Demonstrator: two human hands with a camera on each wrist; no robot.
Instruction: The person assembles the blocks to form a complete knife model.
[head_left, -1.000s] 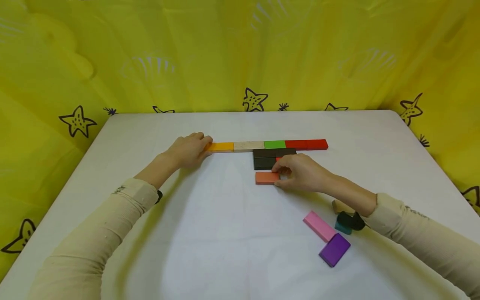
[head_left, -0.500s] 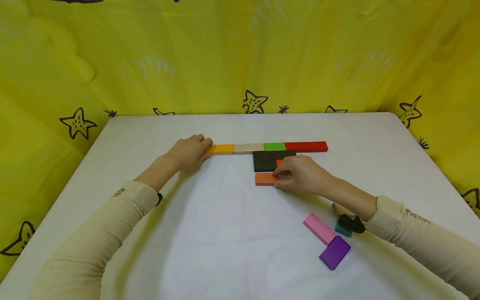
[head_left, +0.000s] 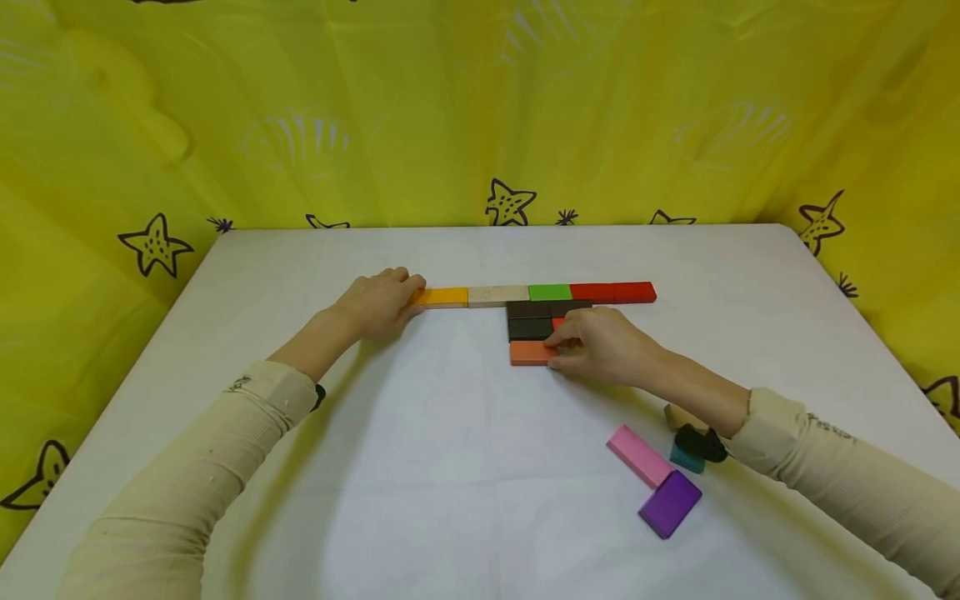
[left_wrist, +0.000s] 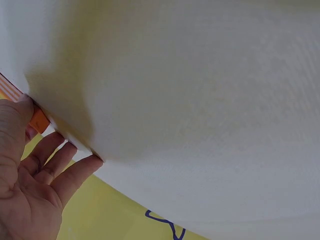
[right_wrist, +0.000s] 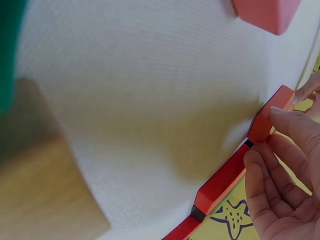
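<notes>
In the head view, my left hand [head_left: 377, 304] grips the left end of a yellow-orange block [head_left: 444, 297], thumb at its near side. That block starts a straight row with a plain wood block [head_left: 498, 295], a green block [head_left: 550, 292] and two red blocks [head_left: 615, 292]. Dark blocks [head_left: 529, 329] lie against the row's near side, beside a red block mostly covered by my right hand [head_left: 611, 346]. Between thumb and index finger, that hand pinches the right end of a coral block [head_left: 529, 353], which lies flat along the dark block's near edge. The right wrist view shows this coral block [right_wrist: 270, 117] too.
At the right front lie a pink block [head_left: 639, 456] and a purple block [head_left: 671, 504], touching. A teal block [head_left: 687, 457] and a tan block [head_left: 678, 417] are partly hidden beneath my right wrist. A yellow patterned curtain [head_left: 420, 108] hangs behind the white table [head_left: 420, 467].
My right hand has moved the coral block slightly away from me, closing the gap to the dark block. My left hand has stayed at the yellow-orange block.
</notes>
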